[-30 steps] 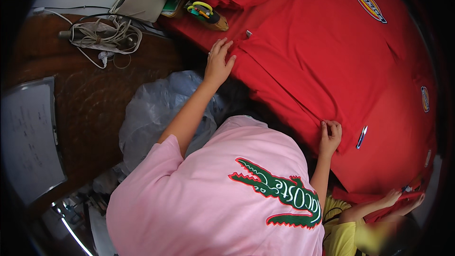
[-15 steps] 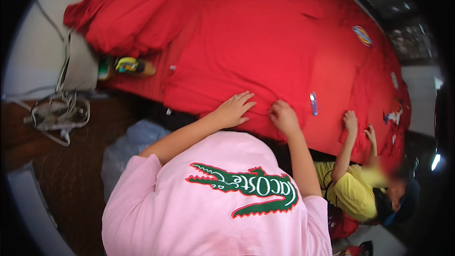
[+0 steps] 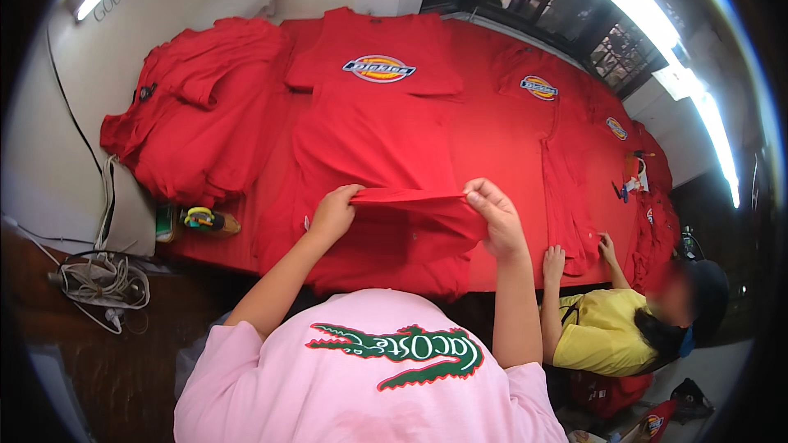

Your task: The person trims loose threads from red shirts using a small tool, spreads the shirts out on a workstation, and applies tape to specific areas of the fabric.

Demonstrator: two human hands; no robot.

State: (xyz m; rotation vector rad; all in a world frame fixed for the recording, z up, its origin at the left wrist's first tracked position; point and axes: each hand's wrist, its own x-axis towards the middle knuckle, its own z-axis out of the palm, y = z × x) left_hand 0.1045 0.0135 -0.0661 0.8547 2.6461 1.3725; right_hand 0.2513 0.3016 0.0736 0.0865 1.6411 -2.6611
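Observation:
A red T-shirt (image 3: 373, 135) lies spread on the table in front of me, its neck at the far side and an oval yellow and blue print on its chest. Its near hem is lifted off the table. My left hand (image 3: 332, 215) pinches one side of the raised hem, and my right hand (image 3: 497, 217) pinches the other between thumb and fingers. The cloth stretches taut between them, and the shirt's lower part opens below like a pocket.
A heap of red shirts (image 3: 201, 107) sits at the left, above a yellow-green tape roll (image 3: 199, 217). Coiled cables (image 3: 103, 287) hang left of the table. At the right, a co-worker in a yellow shirt (image 3: 611, 332) handles another red shirt (image 3: 566, 205).
My hands have gone from resting on the near cloth to holding up the hem, farther apart. The view has tilted up, showing the far wall, windows and lights.

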